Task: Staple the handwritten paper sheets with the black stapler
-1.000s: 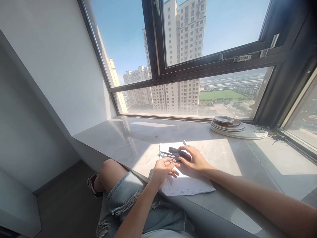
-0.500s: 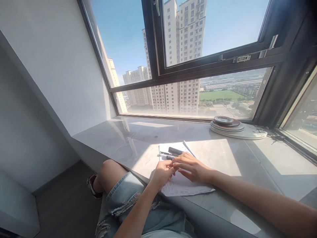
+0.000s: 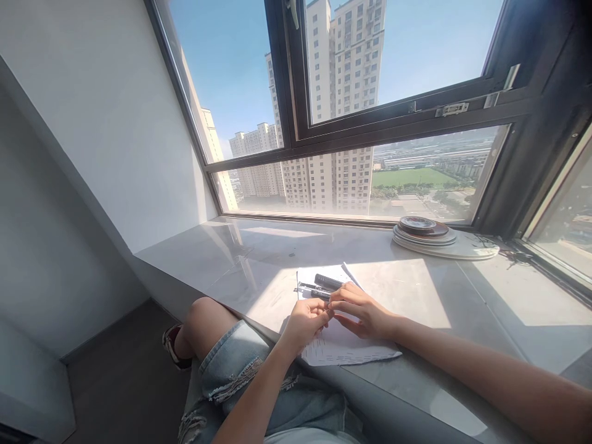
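Observation:
My left hand (image 3: pixel 304 322) is closed, its thumb and fingers pinched together over the papers. Against its fingertips rest the bent fingers of my right hand (image 3: pixel 359 312), also closed in a pinch. Whatever lies between the fingers is too small or too hidden to make out. Beneath both hands is a sheet of white paper (image 3: pixel 349 350) with rows of dark marks. Just beyond the fingers, a thick black pen-like object (image 3: pixel 327 282) and thinner black pens (image 3: pixel 319 294) lie on the paper, partly covered by my right hand.
A stack of plates (image 3: pixel 423 233) stands on a flat whitish board (image 3: pixel 478 248) by the window (image 3: pixel 342 209). Sunlit patches cross the tiled sill (image 3: pixel 272 259). My bent knee (image 3: pixel 208 317) is at the sill's front edge, and a white wall (image 3: pixel 115 117) rises at left.
My right hand has shifted slightly to the right, so its fingers overlap the left fingertips less. My left hand has barely moved. The papers and pens look the same.

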Demonstrator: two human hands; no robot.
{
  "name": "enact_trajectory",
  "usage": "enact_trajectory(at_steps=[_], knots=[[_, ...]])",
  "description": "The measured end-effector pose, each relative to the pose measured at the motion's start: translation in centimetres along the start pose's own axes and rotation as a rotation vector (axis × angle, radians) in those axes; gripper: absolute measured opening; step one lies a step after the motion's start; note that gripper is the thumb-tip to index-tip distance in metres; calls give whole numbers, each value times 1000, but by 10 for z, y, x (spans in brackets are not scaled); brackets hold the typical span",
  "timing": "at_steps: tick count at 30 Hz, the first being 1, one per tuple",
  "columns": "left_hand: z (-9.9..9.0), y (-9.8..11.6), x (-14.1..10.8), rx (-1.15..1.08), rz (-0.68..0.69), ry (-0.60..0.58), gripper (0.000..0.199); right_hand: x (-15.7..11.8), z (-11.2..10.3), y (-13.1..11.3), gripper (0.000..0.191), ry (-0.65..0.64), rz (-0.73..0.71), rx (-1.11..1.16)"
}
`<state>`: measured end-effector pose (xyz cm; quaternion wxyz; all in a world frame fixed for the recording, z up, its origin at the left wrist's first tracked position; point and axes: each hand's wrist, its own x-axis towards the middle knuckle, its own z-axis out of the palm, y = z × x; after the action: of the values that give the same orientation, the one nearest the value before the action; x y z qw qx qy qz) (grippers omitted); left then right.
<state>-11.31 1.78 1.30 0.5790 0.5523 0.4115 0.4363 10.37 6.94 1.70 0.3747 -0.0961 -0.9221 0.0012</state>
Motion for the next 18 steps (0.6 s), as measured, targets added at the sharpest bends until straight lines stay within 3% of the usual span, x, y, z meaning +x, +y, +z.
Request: enact_trajectory(at_steps=[5, 10, 14, 18], knots=[[-1, -1, 1, 7, 3, 58, 50, 2, -2, 10, 14, 110, 80, -107], [-1, 0, 1, 24, 11, 67, 42, -4, -23, 53, 12, 159, 443, -254], [-1, 1, 1, 30, 21, 70, 32, -36, -36, 99, 16, 32, 776, -464], [3, -2, 0, -3, 93, 144, 27, -62, -32, 124, 29, -182, 988, -575]])
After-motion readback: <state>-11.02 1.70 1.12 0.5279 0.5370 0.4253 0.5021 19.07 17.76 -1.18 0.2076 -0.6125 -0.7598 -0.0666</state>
